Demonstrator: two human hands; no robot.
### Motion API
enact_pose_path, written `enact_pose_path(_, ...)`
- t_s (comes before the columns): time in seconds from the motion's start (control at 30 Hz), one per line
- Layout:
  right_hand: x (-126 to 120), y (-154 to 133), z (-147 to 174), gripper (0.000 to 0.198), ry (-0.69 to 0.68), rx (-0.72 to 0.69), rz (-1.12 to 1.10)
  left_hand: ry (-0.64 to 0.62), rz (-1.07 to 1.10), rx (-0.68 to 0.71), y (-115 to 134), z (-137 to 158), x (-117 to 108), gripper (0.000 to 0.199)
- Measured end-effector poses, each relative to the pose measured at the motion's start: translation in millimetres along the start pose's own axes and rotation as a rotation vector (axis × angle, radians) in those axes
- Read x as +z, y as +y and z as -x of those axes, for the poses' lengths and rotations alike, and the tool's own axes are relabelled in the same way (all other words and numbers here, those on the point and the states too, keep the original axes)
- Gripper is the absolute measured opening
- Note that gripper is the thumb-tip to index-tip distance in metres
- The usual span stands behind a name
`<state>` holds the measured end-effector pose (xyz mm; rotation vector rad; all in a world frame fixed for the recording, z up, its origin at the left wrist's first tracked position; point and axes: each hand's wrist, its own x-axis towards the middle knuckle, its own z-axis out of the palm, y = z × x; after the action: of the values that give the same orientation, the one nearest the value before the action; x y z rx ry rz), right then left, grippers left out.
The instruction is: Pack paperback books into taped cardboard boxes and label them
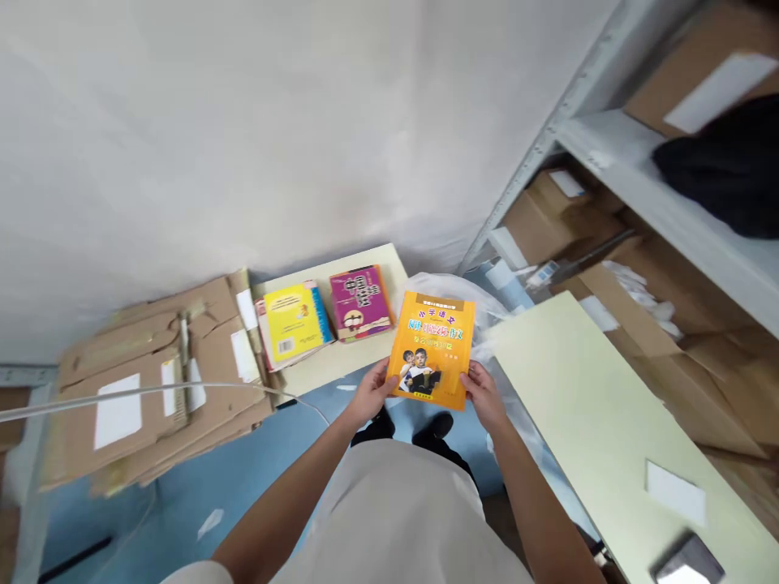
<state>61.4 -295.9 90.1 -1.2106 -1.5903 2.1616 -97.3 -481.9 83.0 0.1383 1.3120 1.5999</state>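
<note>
Between my two hands is an orange book (435,349) with two cartoon figures on its cover, held up in front of my body. My left hand (372,393) grips its lower left edge, thumb on the cover. At the lower right edge, my right hand (484,391) pinches it the same way. Beyond it, a purple book (361,304) lies on top of another on a pale table (310,375). To its left on that table, a yellow book (295,323) tops a small stack.
Flattened cardboard boxes (139,337) are piled at the left. A second pale table (565,365) on the right bears a white card (675,492) and a dark object (687,560). Metal shelving (663,186) with cardboard boxes stands behind it. A pale cable (200,384) crosses the left side.
</note>
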Motion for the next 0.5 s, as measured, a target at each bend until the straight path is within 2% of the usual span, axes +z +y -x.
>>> enact_pose_path(0.17, -106.9, -1.4, 48.2, 0.048, 0.186, -0.093, -0.091, -0.163, -0.060, -0.082, -20.3, -24.0, 102.8, 0.065)
enact_pose_path(0.3, -189.0, -9.6, 76.6, 0.062, 0.344, -0.189, -0.198, -0.347, -0.120, -0.080, -40.9, -42.5, 179.1, 0.059)
enact_pose_path(0.4, -245.8, -23.4, 96.3, 0.061, 0.537, -0.256, -0.225, -0.469, -0.194, -0.083, -55.6, -50.9, 227.2, 0.055)
enact_pose_path(0.5, -290.6, -33.5, 114.6, 0.061, 0.727, -0.278, -0.205, -0.581, -0.264, -0.111, -69.3, -54.0, 263.1, 0.054)
